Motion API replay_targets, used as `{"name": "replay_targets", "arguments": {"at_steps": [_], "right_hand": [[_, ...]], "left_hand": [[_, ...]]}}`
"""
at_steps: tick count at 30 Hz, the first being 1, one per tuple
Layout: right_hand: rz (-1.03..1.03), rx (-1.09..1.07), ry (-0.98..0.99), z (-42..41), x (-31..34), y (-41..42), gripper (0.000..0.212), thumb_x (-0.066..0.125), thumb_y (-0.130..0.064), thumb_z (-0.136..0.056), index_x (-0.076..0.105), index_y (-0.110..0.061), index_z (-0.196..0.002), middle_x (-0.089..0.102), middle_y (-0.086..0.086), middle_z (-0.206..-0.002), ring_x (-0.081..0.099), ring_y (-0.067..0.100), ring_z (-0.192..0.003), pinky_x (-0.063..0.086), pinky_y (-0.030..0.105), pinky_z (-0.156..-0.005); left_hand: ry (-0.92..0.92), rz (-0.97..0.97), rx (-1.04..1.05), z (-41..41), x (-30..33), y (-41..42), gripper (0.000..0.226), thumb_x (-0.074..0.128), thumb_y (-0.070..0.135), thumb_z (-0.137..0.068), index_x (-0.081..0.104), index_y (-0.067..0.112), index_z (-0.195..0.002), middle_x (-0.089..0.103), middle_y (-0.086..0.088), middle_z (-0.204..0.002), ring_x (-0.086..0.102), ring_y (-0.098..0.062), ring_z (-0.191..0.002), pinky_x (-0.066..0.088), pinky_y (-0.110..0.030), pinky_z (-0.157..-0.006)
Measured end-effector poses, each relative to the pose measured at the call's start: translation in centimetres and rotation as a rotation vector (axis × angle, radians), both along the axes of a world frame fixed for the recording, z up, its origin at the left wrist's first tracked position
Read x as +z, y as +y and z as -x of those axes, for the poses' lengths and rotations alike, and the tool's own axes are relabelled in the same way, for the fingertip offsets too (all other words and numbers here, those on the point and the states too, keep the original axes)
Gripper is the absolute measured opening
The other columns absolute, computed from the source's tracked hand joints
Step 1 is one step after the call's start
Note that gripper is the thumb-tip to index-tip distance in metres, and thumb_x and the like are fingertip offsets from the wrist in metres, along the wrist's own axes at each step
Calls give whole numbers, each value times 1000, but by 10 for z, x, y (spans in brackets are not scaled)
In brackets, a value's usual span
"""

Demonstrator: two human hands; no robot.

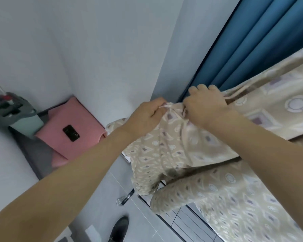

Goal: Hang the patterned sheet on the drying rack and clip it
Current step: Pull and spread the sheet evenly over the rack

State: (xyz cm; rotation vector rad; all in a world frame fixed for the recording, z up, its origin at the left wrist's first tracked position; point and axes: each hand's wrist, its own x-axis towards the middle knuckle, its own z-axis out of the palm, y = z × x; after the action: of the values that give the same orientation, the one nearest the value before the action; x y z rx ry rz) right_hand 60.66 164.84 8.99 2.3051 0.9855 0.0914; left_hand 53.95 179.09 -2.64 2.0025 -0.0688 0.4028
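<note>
Already our left hand (147, 114) and right hand (205, 107) pinched the patterned sheet (173, 149), partly draped over the drying rack (178, 222), unclipped as far as we could see.

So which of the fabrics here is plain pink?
The folded pink cloth by the wall, with a phone on it; the curtain is blue, the sheet patterned beige.

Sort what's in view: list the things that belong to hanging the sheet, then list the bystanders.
Job: patterned sheet; drying rack; left hand and right hand, both gripping the sheet's top edge.

Bystanders: blue curtain; pink cushion; phone; mop bucket; shoe.
</note>
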Motion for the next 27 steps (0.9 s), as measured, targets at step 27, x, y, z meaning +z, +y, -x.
{"name": "replay_targets", "arguments": {"at_steps": [27], "right_hand": [[-222, 196, -166, -1, 33, -4, 23, 47, -7, -86, 59, -7, -105, 56, 14, -97, 55, 34, -87, 28, 35, -68]], "left_hand": [[-272, -74, 648, 3, 23, 75, 33, 38, 2, -86, 62, 6, -108, 65, -4, -101, 57, -11, -93, 39, -13, -80]]}}
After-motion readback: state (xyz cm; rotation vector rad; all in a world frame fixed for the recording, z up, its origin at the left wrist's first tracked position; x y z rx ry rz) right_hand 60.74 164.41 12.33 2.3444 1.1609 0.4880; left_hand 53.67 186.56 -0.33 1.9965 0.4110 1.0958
